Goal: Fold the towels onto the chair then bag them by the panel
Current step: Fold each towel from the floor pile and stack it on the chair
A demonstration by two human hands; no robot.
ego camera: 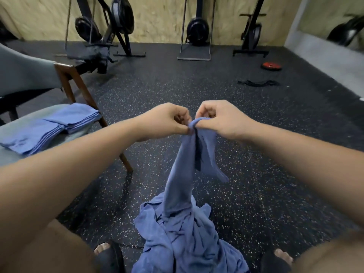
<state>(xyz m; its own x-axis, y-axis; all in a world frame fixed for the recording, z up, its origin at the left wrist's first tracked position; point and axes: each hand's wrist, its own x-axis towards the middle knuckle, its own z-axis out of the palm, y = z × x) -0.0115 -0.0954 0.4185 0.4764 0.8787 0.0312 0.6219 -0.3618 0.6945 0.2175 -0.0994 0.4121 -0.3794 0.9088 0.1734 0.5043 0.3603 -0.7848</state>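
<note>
Crumpled blue towel [183, 174] hangs pinched by both hands.

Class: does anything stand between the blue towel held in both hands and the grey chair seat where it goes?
Nothing visible does. The blue cloth towel, pinched by the left hand and right hand, hangs with only speckled black floor between it and the grey padded chair seat, which bears folded blue towels.

Two folded towels [49, 129], one held towel [177, 174], one chair [82, 89].
</note>
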